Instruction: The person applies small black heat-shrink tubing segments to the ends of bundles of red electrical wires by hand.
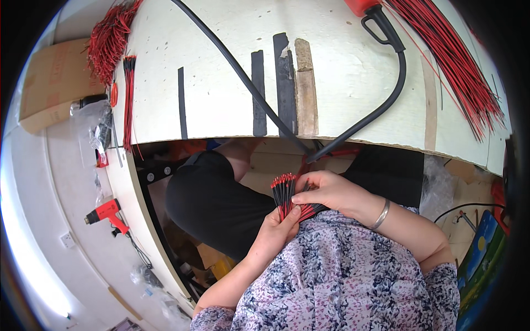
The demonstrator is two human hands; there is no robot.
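A bundle of red and black wires (283,194) is gathered in front of my body, close to my lap, with its reddish tips pointing up and away. Wrapped round its lower part is my left hand (275,233), thumb on top. My right hand (330,191), with a metal bangle on the wrist, closes its fingers on more dark wire ends just right of the bundle. Both hands touch at the wires, and the lower ends are partly hidden behind the fingers and against the patterned shirt.
Beyond my knees lies a white table (221,99) with dark strips and a thick black cable (221,49). Red-and-black wire bundles (447,60) lie right and left. A red heat gun (107,214) rests at left, near a cardboard box (61,83).
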